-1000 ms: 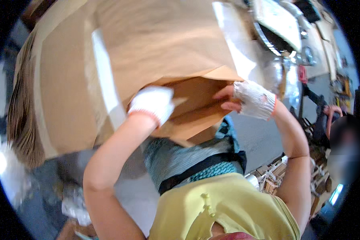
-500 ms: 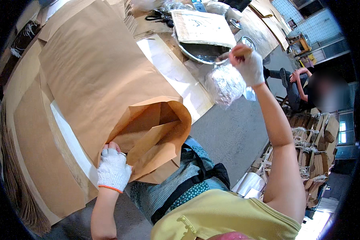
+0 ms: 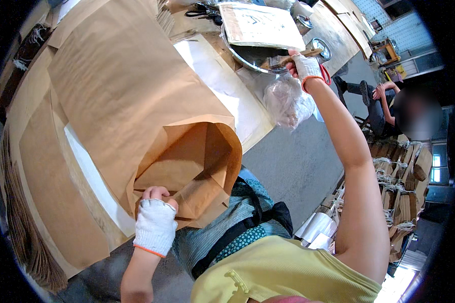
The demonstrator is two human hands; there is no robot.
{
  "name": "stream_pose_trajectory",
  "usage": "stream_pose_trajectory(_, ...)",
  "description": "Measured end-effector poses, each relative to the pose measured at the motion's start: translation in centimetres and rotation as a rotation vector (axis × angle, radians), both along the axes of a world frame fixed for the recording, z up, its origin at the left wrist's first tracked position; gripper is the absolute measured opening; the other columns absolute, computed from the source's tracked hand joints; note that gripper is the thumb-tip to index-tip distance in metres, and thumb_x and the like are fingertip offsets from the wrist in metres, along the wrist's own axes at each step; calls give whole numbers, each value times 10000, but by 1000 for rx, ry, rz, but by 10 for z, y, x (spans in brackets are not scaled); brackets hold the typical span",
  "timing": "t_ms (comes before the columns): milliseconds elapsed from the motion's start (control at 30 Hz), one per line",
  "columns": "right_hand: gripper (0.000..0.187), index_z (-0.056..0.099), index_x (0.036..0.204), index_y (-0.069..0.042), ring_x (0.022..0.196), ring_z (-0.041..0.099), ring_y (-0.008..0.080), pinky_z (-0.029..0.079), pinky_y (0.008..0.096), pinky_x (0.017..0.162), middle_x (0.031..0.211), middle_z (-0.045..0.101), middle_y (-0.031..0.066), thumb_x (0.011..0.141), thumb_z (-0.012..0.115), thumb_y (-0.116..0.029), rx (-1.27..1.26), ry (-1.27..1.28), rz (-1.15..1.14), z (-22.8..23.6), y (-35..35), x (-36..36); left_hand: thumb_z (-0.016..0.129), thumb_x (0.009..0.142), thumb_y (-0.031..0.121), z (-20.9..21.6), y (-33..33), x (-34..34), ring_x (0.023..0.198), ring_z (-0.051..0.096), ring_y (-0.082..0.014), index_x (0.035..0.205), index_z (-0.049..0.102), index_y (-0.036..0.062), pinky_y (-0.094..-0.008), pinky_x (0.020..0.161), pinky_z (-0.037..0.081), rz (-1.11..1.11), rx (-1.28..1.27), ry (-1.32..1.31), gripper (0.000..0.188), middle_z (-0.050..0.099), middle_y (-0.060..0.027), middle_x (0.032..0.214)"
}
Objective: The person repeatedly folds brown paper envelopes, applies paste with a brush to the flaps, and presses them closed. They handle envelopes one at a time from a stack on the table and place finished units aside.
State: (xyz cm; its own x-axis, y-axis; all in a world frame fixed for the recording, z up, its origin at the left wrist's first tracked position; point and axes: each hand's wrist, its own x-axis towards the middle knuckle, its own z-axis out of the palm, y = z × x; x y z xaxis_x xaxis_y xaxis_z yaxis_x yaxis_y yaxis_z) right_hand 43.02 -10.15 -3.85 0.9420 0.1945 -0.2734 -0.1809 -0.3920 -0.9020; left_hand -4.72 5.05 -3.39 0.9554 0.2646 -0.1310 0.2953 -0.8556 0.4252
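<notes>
A large brown paper bag (image 3: 136,76) lies on the table with its mouth gaping toward me. My left hand (image 3: 156,219), in a white fingerless glove with an orange cuff, pinches the lower left rim of that mouth. At the far right of the table my right hand (image 3: 304,65), gloved the same way, grips a wooden-handled brush (image 3: 275,62). The brush head is over the near rim of a round basin (image 3: 242,59). A stained white board (image 3: 262,25) covers much of the basin, so its contents are mostly hidden.
Stacked brown paper sheets (image 3: 60,182) line the left side. A clear plastic bundle (image 3: 289,103) hangs by the table edge below my right hand. Tins (image 3: 319,49) and scissors (image 3: 203,11) lie near the basin. A person (image 3: 379,108) sits at right, beyond tied paper bundles (image 3: 402,187).
My right hand has lowered and turned beside the basin, bringing the brush to its rim. My left hand has shifted slightly right along the bag's mouth, and a flap inside has folded down.
</notes>
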Motion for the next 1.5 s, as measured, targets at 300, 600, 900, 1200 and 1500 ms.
stream_pose_trajectory(300,202,629,861,-95,460,489,69,367,196,393,587,550,3,934,589,-279,-106,-19,80,37,7,-13,655,701,51,-45,-8,-8,1056,537,-360,906,620,-21,-425,894,486,261,300,32,220,497,-168,1197)
stream_pose_trajectory(600,271,700,996,-50,558,601,77,469,191,470,720,668,31,909,644,-301,166,36,885,55,44,-236,760,657,111,-17,29,-2,1054,575,-414,1126,478,-54,-442,900,516,346,55,232,572,412,-262,1307)
stream_pose_trajectory(900,192,722,873,-21,653,662,152,518,280,608,718,696,95,842,721,-211,60,-335,1255,-21,72,-294,720,749,88,-15,26,10,1138,559,-381,1284,437,-49,-419,973,482,400,-47,287,620,389,-224,1391)
stream_pose_trajectory(1200,182,715,946,-44,690,643,114,517,268,600,779,693,21,885,678,-212,-119,-424,847,2,25,-229,744,733,77,-5,26,15,1121,563,-392,1184,511,-67,-412,974,484,362,10,293,528,415,-223,1363)
stream_pose_trajectory(1500,256,723,1002,-117,650,589,66,445,189,540,735,657,-10,914,627,-338,-152,-286,1012,55,44,-187,676,750,178,-2,37,11,1123,540,-368,1145,535,-27,-445,953,477,58,30,318,466,521,-208,1217)
